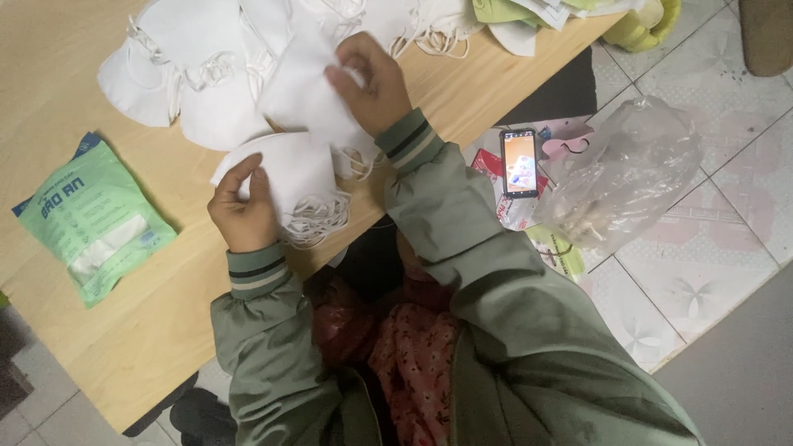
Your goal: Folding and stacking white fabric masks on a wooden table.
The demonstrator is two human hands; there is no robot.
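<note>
My left hand (241, 208) pinches the near edge of a stack of white folded face masks (289, 169) with loose elastic ear loops, lying at the wooden table's (124, 330) front edge. My right hand (373, 81) grips a single white mask (301, 91) just above that stack, fingers curled over its upper corner. More white masks (186, 74) lie spread in a loose pile across the table's far side. Both arms wear green jacket sleeves with striped cuffs.
A green and white sealed packet (91, 219) lies on the table at the left. To the right, on the tiled floor, lie a phone (519, 162) with a lit screen, printed wrappers, and a crumpled clear plastic bag (624, 177). Yellow-green items (648, 25) sit at the table's far corner.
</note>
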